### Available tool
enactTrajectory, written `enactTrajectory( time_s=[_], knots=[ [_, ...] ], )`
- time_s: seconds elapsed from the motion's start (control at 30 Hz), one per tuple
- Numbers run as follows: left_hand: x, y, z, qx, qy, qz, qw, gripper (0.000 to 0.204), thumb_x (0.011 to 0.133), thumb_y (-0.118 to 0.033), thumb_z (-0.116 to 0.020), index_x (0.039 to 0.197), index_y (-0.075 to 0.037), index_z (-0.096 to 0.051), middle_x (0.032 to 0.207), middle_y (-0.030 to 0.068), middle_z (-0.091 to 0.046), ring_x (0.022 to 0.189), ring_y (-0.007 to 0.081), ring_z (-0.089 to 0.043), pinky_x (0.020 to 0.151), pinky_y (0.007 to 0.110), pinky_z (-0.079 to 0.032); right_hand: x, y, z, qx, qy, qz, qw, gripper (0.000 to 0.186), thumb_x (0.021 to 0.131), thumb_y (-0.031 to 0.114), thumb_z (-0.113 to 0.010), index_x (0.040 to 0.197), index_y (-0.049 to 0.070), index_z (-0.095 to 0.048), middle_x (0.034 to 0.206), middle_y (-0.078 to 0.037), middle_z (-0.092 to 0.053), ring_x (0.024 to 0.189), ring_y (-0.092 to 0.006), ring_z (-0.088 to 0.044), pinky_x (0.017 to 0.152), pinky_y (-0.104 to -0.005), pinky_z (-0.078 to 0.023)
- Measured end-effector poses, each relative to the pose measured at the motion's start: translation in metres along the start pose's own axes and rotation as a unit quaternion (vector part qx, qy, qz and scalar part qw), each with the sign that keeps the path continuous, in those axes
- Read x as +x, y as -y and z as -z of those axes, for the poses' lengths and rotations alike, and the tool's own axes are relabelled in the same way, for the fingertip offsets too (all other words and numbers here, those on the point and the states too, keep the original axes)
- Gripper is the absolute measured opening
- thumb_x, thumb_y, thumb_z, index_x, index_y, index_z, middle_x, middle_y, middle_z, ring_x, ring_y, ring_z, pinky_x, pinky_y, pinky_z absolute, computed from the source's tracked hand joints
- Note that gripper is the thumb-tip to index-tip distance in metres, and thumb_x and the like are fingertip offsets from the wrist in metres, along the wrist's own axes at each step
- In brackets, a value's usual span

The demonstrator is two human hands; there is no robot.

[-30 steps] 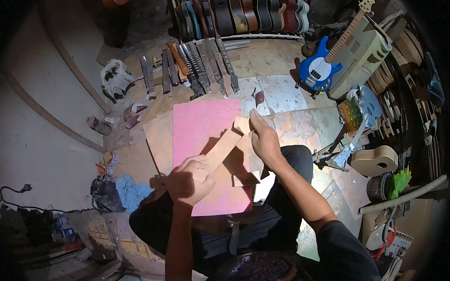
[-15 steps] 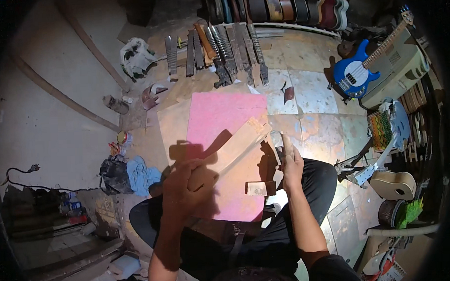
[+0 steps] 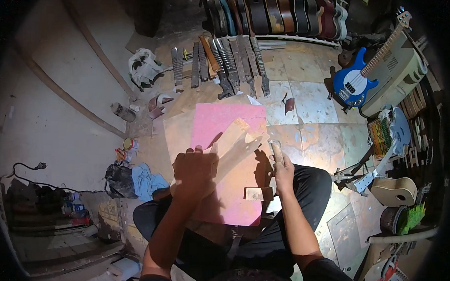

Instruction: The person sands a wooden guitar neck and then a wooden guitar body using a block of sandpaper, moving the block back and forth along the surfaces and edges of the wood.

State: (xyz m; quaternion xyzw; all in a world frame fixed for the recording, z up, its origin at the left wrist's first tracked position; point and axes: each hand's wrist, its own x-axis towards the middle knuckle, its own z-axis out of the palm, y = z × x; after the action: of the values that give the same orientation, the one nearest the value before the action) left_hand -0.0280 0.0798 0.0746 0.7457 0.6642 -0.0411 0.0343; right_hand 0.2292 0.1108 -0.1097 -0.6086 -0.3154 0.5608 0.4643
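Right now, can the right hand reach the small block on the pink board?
Probably yes: the way from the right hand to the small block looks free, though that hand may need to release the pale object it holds.

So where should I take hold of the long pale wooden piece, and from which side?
Likely at the near-left end of the long pale wooden piece, coming from the left, where the left hand is. Its length slants away rightward over the pink board, so a hold there should leave the far end free and stay clear of the right hand.
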Motion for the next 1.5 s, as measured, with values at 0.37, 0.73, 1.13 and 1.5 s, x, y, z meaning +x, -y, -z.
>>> enactTrajectory(
  time_s=[0.37, 0.73, 1.13, 1.5],
  knots=[
    [-0.004, 0.022, -0.04, -0.038, -0.165, -0.048, 0.984, 0.037, 0.079, -0.016, -0.071, 0.114, -0.012, -0.078, 0.086, 0.0107, -0.068, 0.082, 0.0301, -0.069, 0.074, 0.048, -0.053, -0.014, 0.008, -0.004, 0.012, 0.007, 0.004, 1.0, 0.04, 0.108, 0.017, -0.058, 0.145, 0.004, -0.061, 0.112, -0.007, -0.075, 0.07, -0.0074, -0.057, 0.059, -0.0267, -0.055],
    [-0.001, 0.011, -0.02, -0.047, 0.002, 0.017, 0.999, 0.058, 0.084, -0.024, -0.077, 0.14, -0.011, -0.065, 0.112, 0.0164, -0.07, 0.105, 0.0359, -0.069, 0.089, 0.05, -0.055, -0.011, 0.011, -0.007, 0.068, 0.049, -0.07, 0.994, 0.041, 0.111, 0.028, -0.057, 0.145, 0.005, -0.06, 0.104, -0.005, -0.069, 0.064, -0.0085, -0.054, 0.057, -0.03, -0.055],
    [0.056, -0.038, -0.041, -0.205, -0.01, 0.092, 0.974, 0.064, 0.096, -0.054, -0.071, 0.129, -0.001, -0.058, 0.113, 0.0268, -0.073, 0.103, 0.0454, -0.073, 0.09, 0.051, -0.057, -0.006, 0.007, 0.008, 0.229, 0.131, -0.088, 0.961, 0.036, 0.101, 0.013, -0.073, 0.135, 0.006, -0.065, 0.107, 0.001, -0.069, 0.079, -0.0084, -0.062, 0.066, -0.0269, -0.055],
    [0.09, -0.002, -0.078, -0.25, -0.143, -0.016, 0.957, 0.025, 0.088, -0.029, -0.07, 0.097, -0.005, -0.069, 0.096, 0.0159, -0.071, 0.095, 0.0409, -0.066, 0.086, 0.051, -0.055, -0.004, 0.007, 0.01, 0.272, 0.142, -0.062, 0.95, 0.025, 0.097, 0.009, -0.078, 0.12, 0.005, -0.068, 0.107, -0.003, -0.074, 0.093, -0.0123, -0.069, 0.084, -0.029, -0.056]
  ],
)
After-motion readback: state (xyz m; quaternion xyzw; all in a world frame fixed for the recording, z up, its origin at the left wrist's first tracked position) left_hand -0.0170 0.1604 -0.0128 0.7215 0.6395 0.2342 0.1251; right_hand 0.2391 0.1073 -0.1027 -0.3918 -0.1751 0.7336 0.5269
